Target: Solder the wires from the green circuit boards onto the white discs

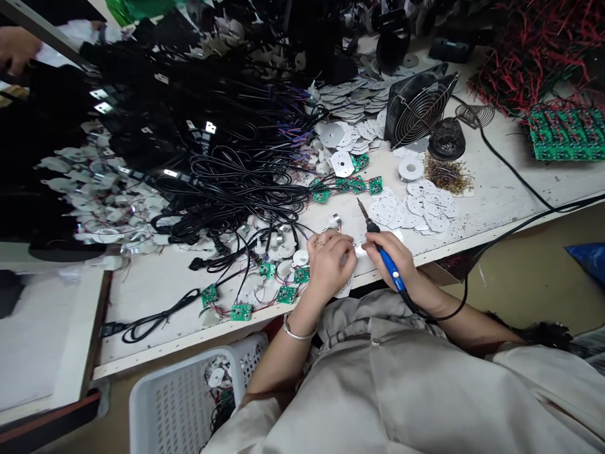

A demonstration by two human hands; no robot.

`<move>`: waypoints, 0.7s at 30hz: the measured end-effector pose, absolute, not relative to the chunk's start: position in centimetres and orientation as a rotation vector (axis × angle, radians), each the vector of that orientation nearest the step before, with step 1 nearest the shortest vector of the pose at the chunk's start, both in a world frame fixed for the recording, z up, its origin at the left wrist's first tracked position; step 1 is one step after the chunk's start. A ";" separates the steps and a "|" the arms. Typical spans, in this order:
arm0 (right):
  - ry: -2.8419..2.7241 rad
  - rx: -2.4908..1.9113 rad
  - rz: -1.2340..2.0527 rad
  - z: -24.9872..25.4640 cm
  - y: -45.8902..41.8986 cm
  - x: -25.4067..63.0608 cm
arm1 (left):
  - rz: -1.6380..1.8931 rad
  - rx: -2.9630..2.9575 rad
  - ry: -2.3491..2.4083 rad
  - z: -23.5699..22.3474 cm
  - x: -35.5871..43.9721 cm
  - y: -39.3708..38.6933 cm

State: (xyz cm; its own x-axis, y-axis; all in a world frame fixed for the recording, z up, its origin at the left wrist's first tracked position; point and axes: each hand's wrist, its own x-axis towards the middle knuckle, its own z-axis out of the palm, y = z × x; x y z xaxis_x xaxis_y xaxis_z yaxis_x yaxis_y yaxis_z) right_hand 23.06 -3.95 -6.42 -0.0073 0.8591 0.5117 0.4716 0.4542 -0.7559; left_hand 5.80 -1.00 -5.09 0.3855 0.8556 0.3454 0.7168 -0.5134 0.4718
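Note:
My right hand (394,257) is closed round the blue handle of a soldering iron (391,268), whose tip points up and away over the bench. Close beside it, my left hand (331,261) rests at the bench edge with its fingers curled down; what they grip, if anything, is hidden under them. A small shiny piece (360,250) shows between the two hands. Left of my left hand lie several small green circuit boards (286,294) with thin wires, among white round parts (300,258).
Black cables (236,170) are heaped at the left. White disc plates (428,207), a solder spool (411,169), an iron stand (447,139) and a fan (420,107) stand beyond my right hand. The iron's cord (510,224) runs right. A basket (184,391) sits below.

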 end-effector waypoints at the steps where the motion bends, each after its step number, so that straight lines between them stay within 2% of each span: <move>1: -1.602 -1.164 0.500 -6.3 -4.2 23.2 | 0.813 2.387 1.385 -5.2 5.7 -1.0; 8: -1.205 -1.241 0.794 -6.8 -7.0 25.7 | 0.779 2.328 1.445 -5.4 5.9 -1.1; 13: -1.060 -1.294 0.822 -8.0 -7.5 26.3 | 0.749 2.335 1.475 -5.2 6.2 -1.0; 21: -1.194 -1.348 0.794 -8.5 -7.5 26.8 | 0.757 2.391 1.496 -5.4 6.5 -1.0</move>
State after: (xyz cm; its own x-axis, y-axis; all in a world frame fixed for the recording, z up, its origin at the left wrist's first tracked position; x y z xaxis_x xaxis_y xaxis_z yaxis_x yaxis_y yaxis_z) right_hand 26.82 -7.47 -8.49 0.2639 0.9484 0.1758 0.2042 0.1232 -0.9712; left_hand 6.46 -1.02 -5.39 0.3486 0.8855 0.3072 0.7719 -0.4571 0.4418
